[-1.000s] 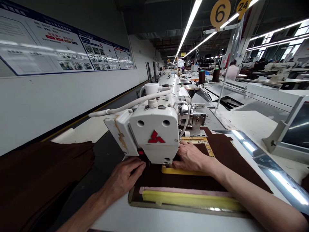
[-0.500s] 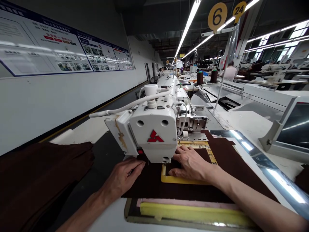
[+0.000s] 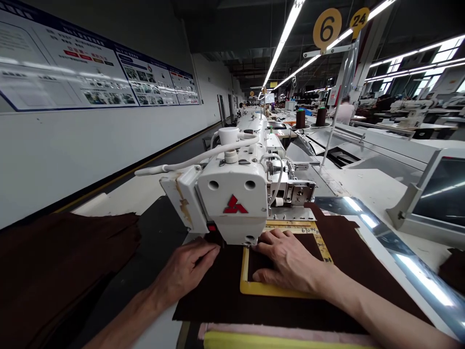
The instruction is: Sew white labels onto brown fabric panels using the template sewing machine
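Note:
A white sewing machine head (image 3: 236, 194) stands in the middle over dark brown fabric (image 3: 276, 312). A yellow frame-shaped template (image 3: 269, 289) lies on the fabric at the machine's right. My right hand (image 3: 285, 259) rests across the template and the fabric inside it, fingers spread, thumb towards the machine. Left of the needle area, my left hand (image 3: 191, 264) has thumb and fingers pressed together at the fabric, close below the machine head. What is between those fingertips is too small to tell. The needle is hidden behind the machine head.
A pile of brown fabric (image 3: 65, 261) lies at the left. A screen (image 3: 445, 186) stands at the right, and a pole (image 3: 332, 123) rises behind the machine's right side. Brown thread cones (image 3: 300, 118) stand further back. Yellow and pink strips (image 3: 283, 339) lie at the front edge.
The brown fabric and the yellow template have shifted towards me, covering more of the strips at the front. My right hand has moved slightly nearer with them. My left hand has barely moved.

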Motion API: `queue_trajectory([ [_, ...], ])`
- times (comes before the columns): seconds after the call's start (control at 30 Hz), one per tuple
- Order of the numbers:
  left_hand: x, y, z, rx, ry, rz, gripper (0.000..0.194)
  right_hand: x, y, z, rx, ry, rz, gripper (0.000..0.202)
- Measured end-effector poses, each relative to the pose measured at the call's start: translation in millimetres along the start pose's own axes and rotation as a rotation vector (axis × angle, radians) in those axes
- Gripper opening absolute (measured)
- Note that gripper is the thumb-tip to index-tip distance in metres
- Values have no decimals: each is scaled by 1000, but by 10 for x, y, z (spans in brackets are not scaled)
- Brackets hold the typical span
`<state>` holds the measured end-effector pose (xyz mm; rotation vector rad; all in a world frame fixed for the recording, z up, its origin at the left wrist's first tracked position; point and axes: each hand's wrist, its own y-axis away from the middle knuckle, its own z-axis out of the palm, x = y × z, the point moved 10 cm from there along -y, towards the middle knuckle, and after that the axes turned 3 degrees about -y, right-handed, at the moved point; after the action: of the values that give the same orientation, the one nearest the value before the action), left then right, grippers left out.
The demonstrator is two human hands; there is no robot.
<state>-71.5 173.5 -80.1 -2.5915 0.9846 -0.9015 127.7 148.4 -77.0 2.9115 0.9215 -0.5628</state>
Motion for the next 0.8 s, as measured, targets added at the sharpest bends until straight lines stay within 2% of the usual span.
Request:
queue_trajectory([
  [0.57, 125, 19, 29, -25, 35, 29, 18, -222, 216, 66, -14, -57, 2, 57],
  [0.8, 284, 25, 33, -20, 35, 106, 18, -262, 263, 108, -12, -61, 0, 55],
])
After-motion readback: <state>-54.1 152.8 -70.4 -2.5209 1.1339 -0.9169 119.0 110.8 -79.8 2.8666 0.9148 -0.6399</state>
